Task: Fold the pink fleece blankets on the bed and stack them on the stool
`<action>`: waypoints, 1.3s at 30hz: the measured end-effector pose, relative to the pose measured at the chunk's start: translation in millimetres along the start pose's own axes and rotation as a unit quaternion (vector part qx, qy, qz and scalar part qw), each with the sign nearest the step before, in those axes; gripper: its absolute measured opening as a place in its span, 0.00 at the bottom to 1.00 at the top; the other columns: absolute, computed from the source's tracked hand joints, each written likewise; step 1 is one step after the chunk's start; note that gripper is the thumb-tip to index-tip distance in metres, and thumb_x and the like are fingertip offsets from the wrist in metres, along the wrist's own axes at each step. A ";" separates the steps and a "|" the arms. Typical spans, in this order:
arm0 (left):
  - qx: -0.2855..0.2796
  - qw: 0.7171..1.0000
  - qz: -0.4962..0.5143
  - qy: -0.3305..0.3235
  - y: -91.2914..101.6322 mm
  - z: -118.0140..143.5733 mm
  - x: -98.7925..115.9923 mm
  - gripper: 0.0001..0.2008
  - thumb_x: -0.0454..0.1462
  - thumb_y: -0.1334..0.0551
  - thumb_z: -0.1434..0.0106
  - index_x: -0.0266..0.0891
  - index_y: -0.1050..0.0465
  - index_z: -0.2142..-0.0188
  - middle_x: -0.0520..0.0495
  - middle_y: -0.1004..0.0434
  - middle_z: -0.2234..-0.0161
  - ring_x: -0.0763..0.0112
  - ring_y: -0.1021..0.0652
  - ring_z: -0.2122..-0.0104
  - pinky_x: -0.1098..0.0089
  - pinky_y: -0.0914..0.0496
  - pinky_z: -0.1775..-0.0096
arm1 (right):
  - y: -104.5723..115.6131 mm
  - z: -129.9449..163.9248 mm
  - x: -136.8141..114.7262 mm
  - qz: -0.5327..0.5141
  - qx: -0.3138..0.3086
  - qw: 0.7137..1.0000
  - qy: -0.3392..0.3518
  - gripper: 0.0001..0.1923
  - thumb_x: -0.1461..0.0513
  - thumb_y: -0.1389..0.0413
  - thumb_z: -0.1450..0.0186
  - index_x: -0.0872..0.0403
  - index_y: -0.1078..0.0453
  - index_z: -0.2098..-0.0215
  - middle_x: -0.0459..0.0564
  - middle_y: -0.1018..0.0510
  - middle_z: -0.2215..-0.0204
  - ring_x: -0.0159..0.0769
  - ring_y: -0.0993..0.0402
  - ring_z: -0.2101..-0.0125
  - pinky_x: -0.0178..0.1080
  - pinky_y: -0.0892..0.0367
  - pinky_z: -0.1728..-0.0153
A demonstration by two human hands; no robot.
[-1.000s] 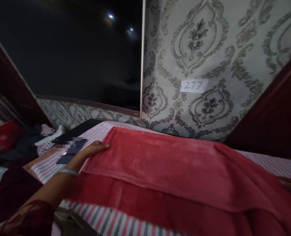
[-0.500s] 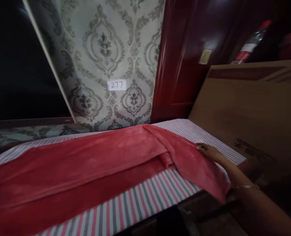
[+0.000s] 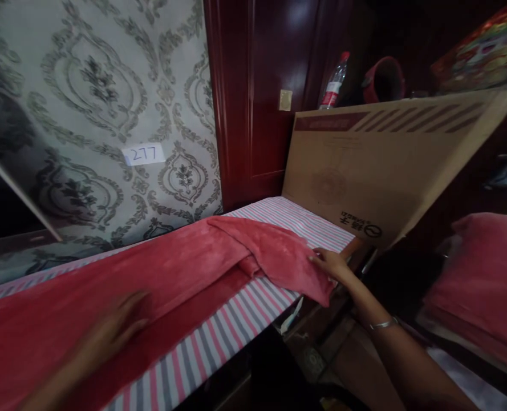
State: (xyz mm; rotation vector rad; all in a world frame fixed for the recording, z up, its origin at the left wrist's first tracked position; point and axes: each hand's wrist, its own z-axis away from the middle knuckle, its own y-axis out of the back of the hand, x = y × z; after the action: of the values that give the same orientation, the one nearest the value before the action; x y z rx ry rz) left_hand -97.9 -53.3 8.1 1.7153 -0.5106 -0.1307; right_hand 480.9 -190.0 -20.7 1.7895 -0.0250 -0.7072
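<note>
A long piece of red plush cloth [image 3: 185,257] lies folded lengthwise on a table with a striped cover [image 3: 219,337]. Its right end is turned at an angle and hangs a little over the front edge. My right hand [image 3: 331,265] grips that end, with the fingertips at the cloth's right edge. Over the cloth's left part is my left hand [image 3: 116,328], somewhat blurred, its fingers apart and nothing held. Whether it touches the cloth is hard to tell.
A large cardboard box [image 3: 321,165] stands past the table's right end, with a red-capped bottle [image 3: 333,85] behind it. At right is a pink-red cushion-like bundle [image 3: 484,279]. A patterned wall [image 3: 163,91] with a "277" label [image 3: 144,153] rises behind; a dark screen [image 3: 0,200] is at left.
The view has swung to the right, showing more of the box and the bundle. My left hand has come into view over the cloth. My right hand stays at the cloth's right end.
</note>
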 end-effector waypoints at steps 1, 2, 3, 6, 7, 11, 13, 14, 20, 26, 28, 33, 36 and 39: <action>-0.025 0.999 0.012 -0.039 -7.3 -7.7 9.4 0.21 0.47 0.39 0.37 0.50 0.27 0.45 0.48 0.24 0.42 0.56 0.24 0.44 0.57 0.30 0.41 | 1.0 2.8 -0.7 0.002 0.000 1.000 0.000 0.10 0.57 0.43 0.36 0.54 0.23 0.64 0.54 0.17 0.68 0.40 0.23 0.68 0.36 0.38 0.69; -0.049 0.996 0.023 -0.075 -14.2 -16.2 19.6 0.24 0.48 0.41 0.38 0.49 0.28 0.43 0.47 0.25 0.40 0.54 0.26 0.42 0.57 0.32 0.39 | 2.7 4.5 -1.5 0.005 0.000 1.000 -0.003 0.08 0.59 0.43 0.38 0.54 0.24 0.69 0.53 0.18 0.71 0.39 0.25 0.70 0.35 0.40 0.71; -0.065 0.992 0.030 -0.104 -20.7 -24.7 30.0 0.26 0.49 0.43 0.38 0.46 0.28 0.42 0.45 0.27 0.39 0.52 0.27 0.41 0.55 0.33 0.38 | 5.4 5.6 -2.7 0.007 0.003 1.000 -0.006 0.06 0.60 0.42 0.39 0.54 0.26 0.72 0.51 0.20 0.74 0.38 0.26 0.72 0.35 0.41 0.72; -0.066 0.989 0.020 -0.129 -36.1 -43.7 57.1 0.27 0.48 0.46 0.37 0.42 0.27 0.43 0.40 0.27 0.39 0.51 0.26 0.42 0.55 0.33 0.39 | 19.6 10.1 -11.6 0.006 0.029 1.000 -0.004 0.04 0.63 0.44 0.40 0.54 0.27 0.71 0.50 0.21 0.74 0.37 0.28 0.72 0.35 0.42 0.71; -0.064 0.990 0.011 -0.129 -40.4 -46.7 63.5 0.27 0.47 0.47 0.37 0.41 0.27 0.43 0.39 0.27 0.39 0.51 0.26 0.42 0.55 0.33 0.40 | 25.4 13.9 -17.1 0.001 0.046 0.999 0.003 0.06 0.63 0.46 0.39 0.54 0.27 0.68 0.51 0.21 0.72 0.38 0.28 0.70 0.35 0.41 0.69; -0.037 0.992 -0.043 -0.115 -57.7 -44.4 75.0 0.27 0.44 0.49 0.34 0.37 0.29 0.40 0.35 0.29 0.38 0.49 0.27 0.42 0.51 0.32 0.43 | 38.2 46.7 -51.0 -0.109 0.100 0.983 0.107 0.12 0.56 0.47 0.35 0.51 0.26 0.59 0.52 0.20 0.64 0.42 0.26 0.64 0.39 0.36 0.62; -0.005 0.993 -0.060 -0.105 -65.2 -40.2 75.0 0.27 0.44 0.50 0.33 0.39 0.29 0.39 0.36 0.29 0.38 0.49 0.28 0.41 0.50 0.32 0.44 | 32.1 67.9 -66.8 -0.198 0.024 0.964 0.174 0.11 0.54 0.44 0.37 0.50 0.25 0.61 0.51 0.19 0.64 0.42 0.26 0.65 0.39 0.35 0.62; 0.008 0.993 -0.064 -0.103 -68.0 -38.6 74.4 0.26 0.44 0.51 0.32 0.40 0.30 0.39 0.37 0.29 0.38 0.49 0.28 0.41 0.51 0.32 0.45 | 25.9 77.1 -71.9 -0.233 -0.039 0.952 0.193 0.11 0.53 0.43 0.37 0.50 0.25 0.63 0.50 0.19 0.65 0.42 0.25 0.65 0.39 0.34 0.63; 0.013 0.991 -0.068 -0.111 -72.8 -38.8 71.2 0.27 0.44 0.52 0.32 0.37 0.29 0.40 0.36 0.29 0.39 0.47 0.28 0.43 0.50 0.31 0.46 | -21.6 87.9 -51.2 -0.416 -0.164 0.893 0.051 0.19 0.45 0.42 0.39 0.52 0.28 0.71 0.45 0.24 0.78 0.34 0.28 0.76 0.35 0.34 0.74; 0.011 0.992 -0.073 -0.105 -72.1 -40.2 72.5 0.28 0.45 0.53 0.32 0.39 0.28 0.40 0.36 0.29 0.38 0.46 0.27 0.43 0.49 0.31 0.47 | -40.7 55.9 -37.3 -0.529 -0.062 0.839 -0.106 0.19 0.53 0.32 0.50 0.52 0.28 0.65 0.41 0.23 0.75 0.31 0.29 0.78 0.33 0.33 0.78; 0.007 0.992 -0.073 -0.100 -71.5 -40.1 73.0 0.28 0.45 0.53 0.32 0.39 0.28 0.40 0.36 0.30 0.37 0.46 0.27 0.43 0.48 0.31 0.47 | -45.9 46.8 -45.4 -0.581 -0.085 0.798 -0.132 0.18 0.55 0.32 0.50 0.53 0.28 0.64 0.41 0.23 0.75 0.28 0.31 0.79 0.31 0.35 0.79; 0.004 0.995 -0.040 -0.096 -71.0 -39.5 72.3 0.26 0.43 0.50 0.33 0.41 0.28 0.40 0.38 0.28 0.39 0.48 0.28 0.42 0.49 0.32 0.46 | -62.7 41.2 -66.4 -0.624 -0.145 0.747 -0.180 0.11 0.58 0.35 0.45 0.53 0.32 0.72 0.40 0.28 0.83 0.26 0.35 0.84 0.29 0.38 0.82; 0.012 0.995 -0.027 -0.093 -72.2 -39.6 70.6 0.25 0.43 0.49 0.34 0.43 0.28 0.40 0.39 0.28 0.39 0.48 0.28 0.42 0.48 0.33 0.45 | -63.8 50.9 -70.6 -0.633 -0.192 0.722 -0.203 0.06 0.62 0.39 0.43 0.53 0.33 0.73 0.42 0.26 0.82 0.27 0.32 0.82 0.29 0.34 0.79; 0.010 0.995 -0.027 -0.093 -73.3 -40.2 69.0 0.26 0.44 0.49 0.34 0.43 0.28 0.40 0.39 0.28 0.39 0.48 0.28 0.42 0.49 0.32 0.45 | -56.2 63.0 -70.8 -0.627 -0.247 0.706 -0.220 0.02 0.63 0.42 0.42 0.54 0.31 0.71 0.46 0.24 0.80 0.29 0.28 0.81 0.31 0.30 0.75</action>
State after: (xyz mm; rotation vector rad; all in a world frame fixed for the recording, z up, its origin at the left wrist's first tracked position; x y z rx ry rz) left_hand -2.5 -35.6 -40.1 1.7462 -0.6039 -0.3267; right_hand 374.8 -199.5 -48.7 0.8539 1.0610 -1.8755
